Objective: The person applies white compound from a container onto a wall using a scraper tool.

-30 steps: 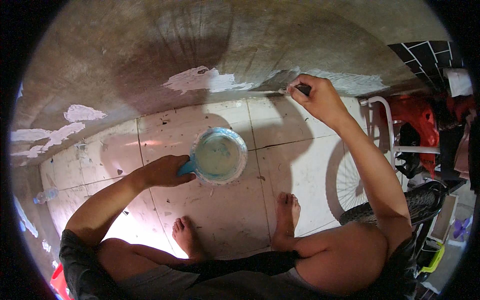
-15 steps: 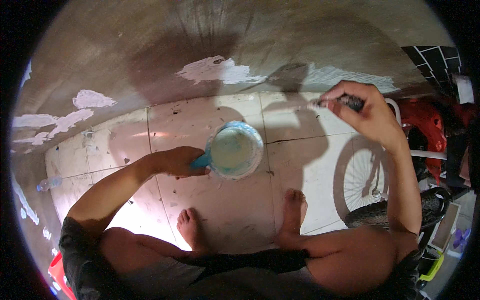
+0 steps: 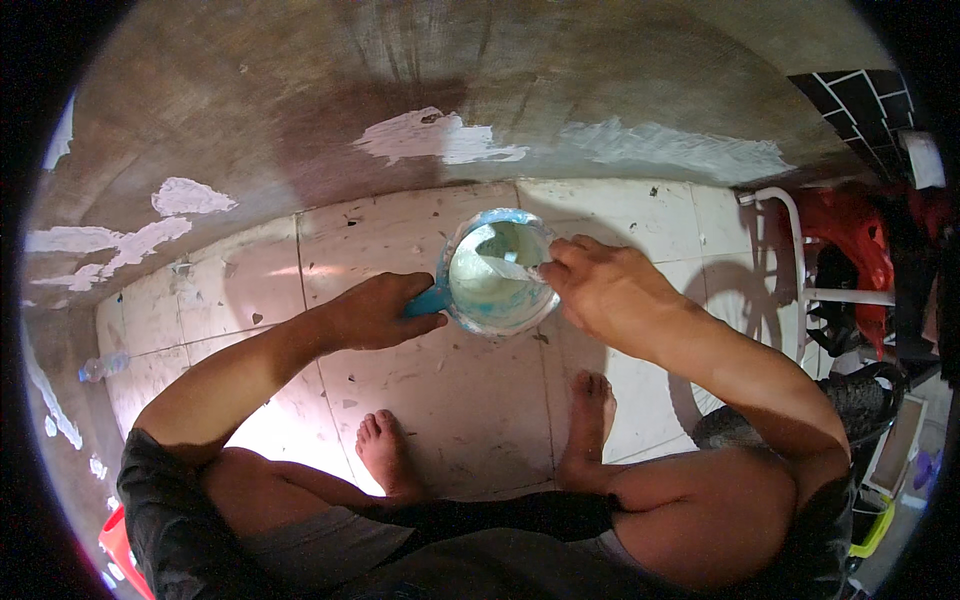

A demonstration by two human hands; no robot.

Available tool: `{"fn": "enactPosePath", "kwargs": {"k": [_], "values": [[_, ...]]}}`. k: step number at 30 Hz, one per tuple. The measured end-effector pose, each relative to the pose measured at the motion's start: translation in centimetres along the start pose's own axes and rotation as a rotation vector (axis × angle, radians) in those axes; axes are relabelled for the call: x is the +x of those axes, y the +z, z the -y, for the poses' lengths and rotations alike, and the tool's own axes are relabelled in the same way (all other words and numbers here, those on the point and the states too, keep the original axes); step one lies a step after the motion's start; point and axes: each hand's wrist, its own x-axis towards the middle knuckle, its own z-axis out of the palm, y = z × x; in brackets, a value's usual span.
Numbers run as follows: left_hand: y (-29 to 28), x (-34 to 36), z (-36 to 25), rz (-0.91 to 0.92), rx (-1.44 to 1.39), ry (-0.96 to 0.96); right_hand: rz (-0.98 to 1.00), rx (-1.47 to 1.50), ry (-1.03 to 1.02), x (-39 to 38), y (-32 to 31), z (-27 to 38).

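My left hand is closed round the blue handle of a dipper, holding it above the floor between my feet. Pale, whitish filler lies inside, and its rim is crusted with white. Over the dipper's right edge, my right hand grips a putty knife. The knife's white-coated blade points left into the dipper, while its handle is hidden in my fingers. On the brown wall ahead are a white patch and a thinner smeared one to its right.
Scattered flakes lie on the pale tiled floor. A bicycle wheel and a white metal tube stand at the right, beside red material. A clear bottle lies far left. A red object shows lower left.
My right hand has come down and left from near the wall with the putty knife, bringing the blade into the dipper. My left hand has shifted the dipper slightly right and away from me.
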Motion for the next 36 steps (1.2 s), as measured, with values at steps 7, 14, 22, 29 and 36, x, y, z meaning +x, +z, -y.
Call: {"fn": "enactPosePath", "kwargs": {"k": [7, 14, 22, 29, 36], "values": [[0.0, 0.1, -1.7, -0.052, 0.029, 0.045, -0.084, -0.073, -0.081, -0.1, 1.4, 1.1], [0.1, 0.3, -1.6, -0.083, 0.041, 0.041, -0.028, -0.023, -0.064, 0.2, 0.8, 1.1], [0.2, 0.8, -1.6, -0.044, 0.002, -0.041, -0.21, 0.22, 0.126, -1.1, 0.7, -1.0], [0.8, 0.7, 0.2, -0.127, -0.053, 0.028, -0.206, 0.874, 0.416, -2.8, -0.2, -3.7], [0.3, 1.2, 0.0, -0.079, -0.088, -0.022, -0.199, 0.957, 0.539, -4.3, 1.1, -4.7]]}}
